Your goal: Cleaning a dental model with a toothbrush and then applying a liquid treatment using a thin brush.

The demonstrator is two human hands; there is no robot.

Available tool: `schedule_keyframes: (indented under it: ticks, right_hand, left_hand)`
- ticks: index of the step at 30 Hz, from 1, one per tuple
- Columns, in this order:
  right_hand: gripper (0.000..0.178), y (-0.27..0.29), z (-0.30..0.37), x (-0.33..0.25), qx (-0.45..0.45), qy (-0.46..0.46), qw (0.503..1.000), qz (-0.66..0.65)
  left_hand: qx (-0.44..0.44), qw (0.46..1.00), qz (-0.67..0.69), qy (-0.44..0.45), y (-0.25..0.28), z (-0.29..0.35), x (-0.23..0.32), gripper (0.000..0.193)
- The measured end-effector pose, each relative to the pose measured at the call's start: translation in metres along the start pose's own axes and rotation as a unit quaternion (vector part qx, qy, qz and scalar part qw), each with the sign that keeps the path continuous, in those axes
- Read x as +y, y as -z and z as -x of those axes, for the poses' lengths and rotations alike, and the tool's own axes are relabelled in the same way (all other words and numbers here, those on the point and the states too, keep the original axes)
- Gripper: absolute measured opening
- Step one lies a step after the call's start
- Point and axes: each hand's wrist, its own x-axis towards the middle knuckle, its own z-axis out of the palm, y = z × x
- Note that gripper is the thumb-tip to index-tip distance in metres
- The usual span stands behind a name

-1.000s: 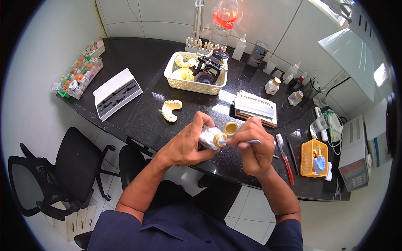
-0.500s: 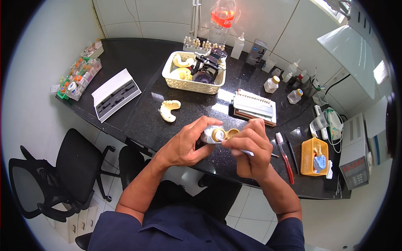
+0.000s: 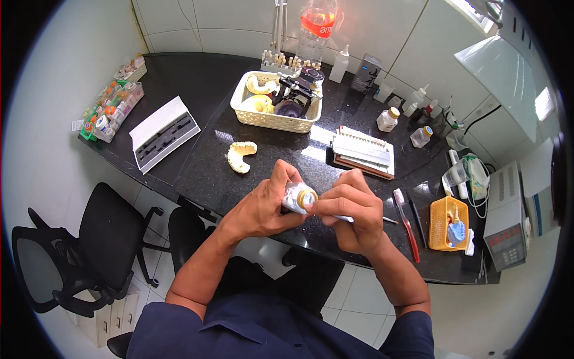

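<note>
A small clear jar (image 3: 292,197) of whitish contents is tilted in my left hand (image 3: 260,206), whose fingers and thumb wrap round it. Its gold-rimmed cap (image 3: 307,198), pale in the middle, sits over the mouth and faces up toward me. My right hand (image 3: 353,209) is closed, with thumb and fingertips pinched at the cap's right edge. A slim tool with a pale handle (image 3: 344,218) is also tucked in the right hand; its thin far end (image 3: 390,221) pokes out on the right. A dental cast (image 3: 241,157) lies beyond my left hand.
A cream basket (image 3: 275,122) with casts and a black articulator stands behind. A shade guide (image 3: 363,154) lies to its right, near two jars (image 3: 388,119). Toothbrush (image 3: 408,227), black pen-like tool (image 3: 417,220) and yellow basket (image 3: 439,222) lie at right; an open case (image 3: 165,136) sits left.
The cap, held beside the uncovered mouth before, now sits over it. My left hand has tilted the jar, and my right hand has shifted slightly left with the slim tool still in it.
</note>
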Motion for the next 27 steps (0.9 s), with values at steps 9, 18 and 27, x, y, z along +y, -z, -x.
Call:
schedule_keyframes:
  ticks: [9, 18, 27]
  right_hand:
    - [0.019, 0.002, -0.004, -0.001, 0.003, 0.018, 0.999, 0.045]
    - [0.024, -0.001, -0.003, -0.001, 0.010, 0.011, 0.999, 0.038]
    - [0.021, -0.004, 0.000, -0.001, 0.039, 0.027, 0.992, 0.115]
  left_hand:
    - [0.050, 0.978, -0.066, -0.193, 0.001, -0.006, -0.001, 0.067]
    - [0.015, 0.989, -0.040, -0.140, 0.001, -0.004, 0.000, 0.067]
    - [0.042, 0.995, -0.006, -0.093, -0.009, -0.002, -0.011, 0.071]
